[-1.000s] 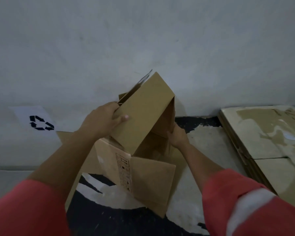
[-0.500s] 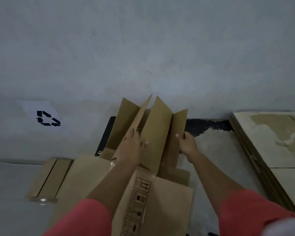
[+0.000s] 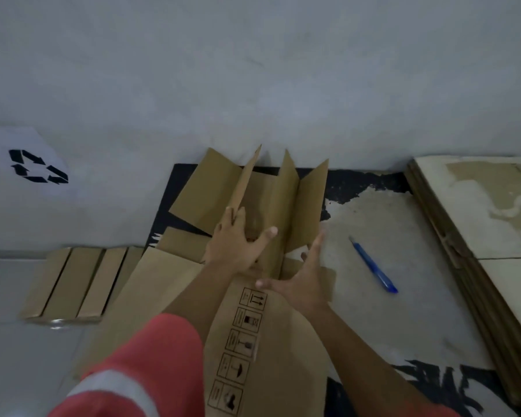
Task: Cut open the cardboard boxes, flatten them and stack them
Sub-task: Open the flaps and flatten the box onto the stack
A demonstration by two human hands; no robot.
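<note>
**Half-flattened box, flaps upright at the wall end**

- Wall – grey, fills the upper half of the frame and closes off the far side; a recycling sign sits at upper left.
- Floor – pale, patched with black; a bare strip runs right of centre.
- Cardboard box – lies pressed down in the centre, long axis running from the bottom of the frame up toward the wall. Its flaps stand in folds at the far end, their tips just short of the wall.
- Stack of flattened cardboard – along the right edge, well apart from the box, beyond the bare strip.
- Folded bundle – left of centre, its right end tucked under the box's left edge.
- Left hand – fingers spread wide, gripping nothing, pressing at the foot of the flaps; it is the nearer hand to them.
- Right hand – flat, fingers straight, holding nothing, resting on the panel just below the flaps.
- Blue knife – on the floor, right of the hands, between box and stack.

Judgement: the flaps lie up-frame of both hands and want pushing flat; there is little room wallward, ample room rightward – though the knife lies in that path
</note>
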